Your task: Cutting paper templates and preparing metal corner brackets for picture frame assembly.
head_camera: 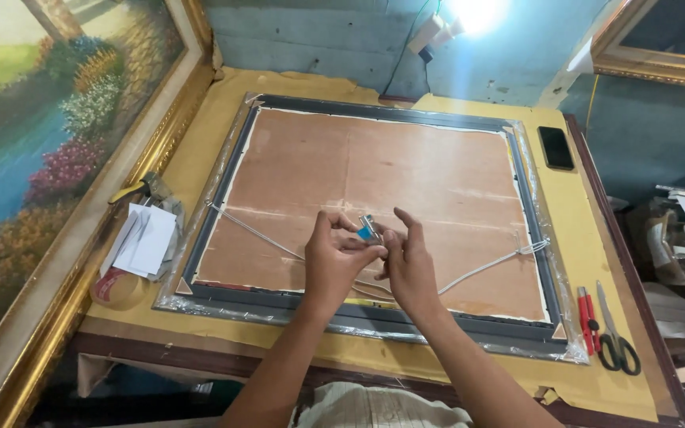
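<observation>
— Over the middle of the table, what's going on?

— A frame (374, 214) lies face down on a yellow cloth (200, 158), brown backing up. Both hands are raised just above the backing, close together. The left hand (334, 257) and the right hand (407, 261) pinch a small lighter (369, 228), blue with a metal top, between their fingertips. Both are closed on it, neither one loose.

— And the cord?

— A white cord (259, 232) runs from the left side of the frame, dips toward the hands, then goes out to the right side, where it ends in a knot (534, 247) at the rail. On the left it looks fixed too, though I can't see that fastening clearly. It hangs slack across the backing.

— So how far along would you say it is?

— Well on, by my reckoning. Backing seated, corners covered, clear wrap round the edges, cord at both sides. What seems left is finishing the cord near the middle, under the hands; I can't see a loose end there, the hands hide it.

— Anything else lying about?

— Scissors (617, 341) and a red cutter (587, 319) at the right edge, untouched. A phone (556, 147) near the far right corner. A tape roll (116, 289) and folded papers (143, 240) on the left, beside a big gilt-framed painting (41, 127) leaning against the table.
</observation>
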